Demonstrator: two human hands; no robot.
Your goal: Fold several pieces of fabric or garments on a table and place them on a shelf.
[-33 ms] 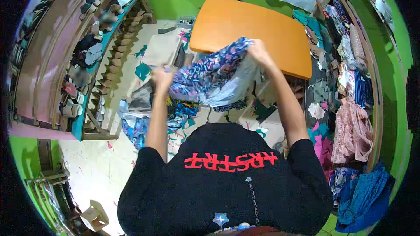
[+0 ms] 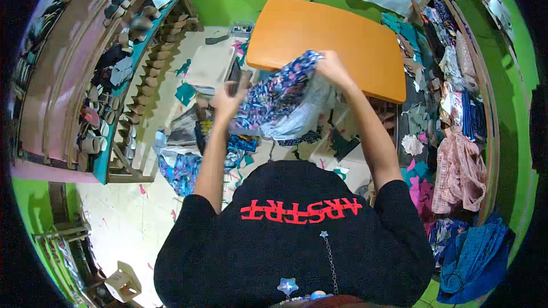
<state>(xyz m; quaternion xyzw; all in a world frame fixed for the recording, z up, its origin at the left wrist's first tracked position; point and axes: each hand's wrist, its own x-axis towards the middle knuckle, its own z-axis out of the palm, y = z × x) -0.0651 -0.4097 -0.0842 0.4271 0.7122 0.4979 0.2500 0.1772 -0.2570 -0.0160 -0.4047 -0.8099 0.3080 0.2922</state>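
Note:
I hold up a blue cloth with a pink and white flower print [image 2: 273,94] in front of my chest, with both hands gripping it. My left hand [image 2: 227,101] clutches its lower left edge. My right hand [image 2: 331,68] grips the upper right part, raised higher. A pale, thin inner layer [image 2: 302,115] bulges out under the print. The cloth hangs above the floor, just in front of the near edge of an orange table [image 2: 319,34].
Wooden shelves with shoes and sandals [image 2: 114,80] run along the left. Hanging and stacked clothes [image 2: 456,120] fill the right wall. Fabric scraps and a blue patterned piece [image 2: 182,168] lie on the floor near a flat grey box [image 2: 210,65].

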